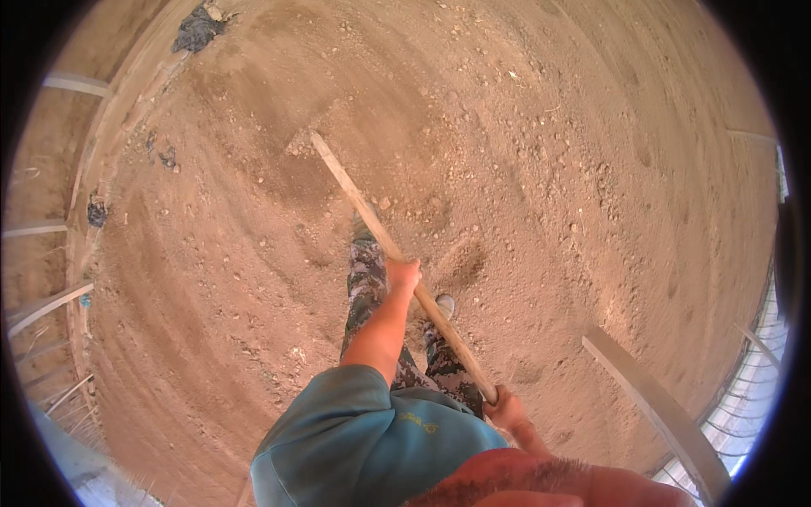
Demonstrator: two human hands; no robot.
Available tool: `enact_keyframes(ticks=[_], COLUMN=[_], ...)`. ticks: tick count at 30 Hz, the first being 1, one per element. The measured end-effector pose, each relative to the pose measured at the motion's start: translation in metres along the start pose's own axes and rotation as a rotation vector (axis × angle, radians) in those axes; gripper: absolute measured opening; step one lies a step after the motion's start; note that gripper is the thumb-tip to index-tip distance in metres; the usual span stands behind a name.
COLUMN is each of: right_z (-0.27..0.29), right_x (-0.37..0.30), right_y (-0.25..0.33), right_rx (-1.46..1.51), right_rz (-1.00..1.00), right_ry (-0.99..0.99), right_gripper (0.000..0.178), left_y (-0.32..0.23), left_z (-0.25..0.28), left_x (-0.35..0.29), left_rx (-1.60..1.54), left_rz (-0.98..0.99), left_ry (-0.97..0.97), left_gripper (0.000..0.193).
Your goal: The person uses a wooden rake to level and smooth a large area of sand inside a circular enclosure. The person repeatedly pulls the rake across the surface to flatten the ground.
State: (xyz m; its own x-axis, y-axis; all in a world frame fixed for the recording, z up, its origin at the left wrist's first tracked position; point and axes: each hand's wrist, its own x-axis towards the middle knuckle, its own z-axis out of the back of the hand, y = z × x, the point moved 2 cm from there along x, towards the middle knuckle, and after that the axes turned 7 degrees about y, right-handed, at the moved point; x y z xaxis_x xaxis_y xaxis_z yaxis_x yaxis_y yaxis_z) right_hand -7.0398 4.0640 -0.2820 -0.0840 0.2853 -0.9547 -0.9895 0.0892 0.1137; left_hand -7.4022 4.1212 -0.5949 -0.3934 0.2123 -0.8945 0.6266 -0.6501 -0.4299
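I count one pole (348, 182) slanting over the soil (549, 253), two hands on it: left hand (404, 275), fingers clamped round its middle; right hand (507, 408), fingers clamped round its near end.

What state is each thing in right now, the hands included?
Brown, pebbly soil: loose, uneven.
Long, pale wooden pole: slanting, held at two places.
Bare left hand: closed around the pole partway along.
Bare right hand: closed around the pole's near end.
Rounded grey shoe: on the soil, partly hidden.
Dark grey, sheet-like scrap: crumpled.
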Motion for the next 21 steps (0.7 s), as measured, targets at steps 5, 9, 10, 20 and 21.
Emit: enact_keyframes(ticks=[5,9,10,20,21], right_z=[-0.094,-0.138,-0.141,-0.16,-0.163], right_x=[-0.068,-0.136,-0.148,0.0,0.02], right_y=[-0.212,-0.303,-0.305,-0.045,0.004], right_rx=[-0.007,-0.119,-0.12,-0.117,-0.055], right_rz=[-0.171,-0.278,-0.321,-0.038,0.042], right_ry=[-0.077,-0.006,0.01,-0.001,-0.027], right_gripper=[0.038,0.037,0.038,0.039,0.04], left_y=[0.167,0.262,0.272,0.074,0.029], left_z=[-0.058,-0.06,-0.06,0.104,0.126], left_x=[-0.133,-0.224,-0.237,-0.063,-0.037], left_rx=[0.029,-0.02,0.022,0.138,0.101], left_rz=[0.056,0.214,0.262,-0.076,-0.09], left_ry=[0.088,0.194,0.204,-0.037,-0.005], left_gripper=[0.065,0.063,0.062,0.013,0.015])
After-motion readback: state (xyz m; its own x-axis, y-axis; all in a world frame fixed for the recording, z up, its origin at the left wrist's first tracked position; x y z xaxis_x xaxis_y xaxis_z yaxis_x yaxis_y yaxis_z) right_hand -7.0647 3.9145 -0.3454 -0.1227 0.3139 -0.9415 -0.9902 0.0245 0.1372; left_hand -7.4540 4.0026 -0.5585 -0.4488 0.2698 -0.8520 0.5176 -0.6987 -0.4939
